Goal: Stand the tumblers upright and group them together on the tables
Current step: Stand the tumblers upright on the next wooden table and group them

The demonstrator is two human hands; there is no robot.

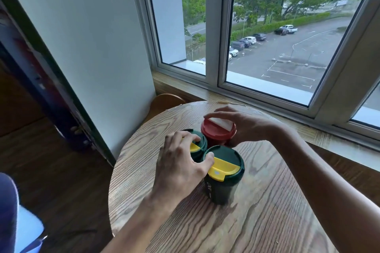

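Observation:
Three tumblers stand upright and touching on the round wooden table (267, 211). The near one is dark green with a yellow lid flap (224, 172). A second green tumbler (198, 147) stands behind it to the left, mostly hidden by my left hand (181, 166), whose fingers rest on its lid while the thumb touches the near tumbler's lid. A red tumbler with a white flap (218, 130) stands at the back, and my right hand (244, 124) wraps around its rim from the right.
A wooden window ledge (216, 94) runs behind the table under a large window. A wooden chair back (166, 101) shows at the table's far left edge. A white wall is to the left, with dark wood floor (67, 181) below.

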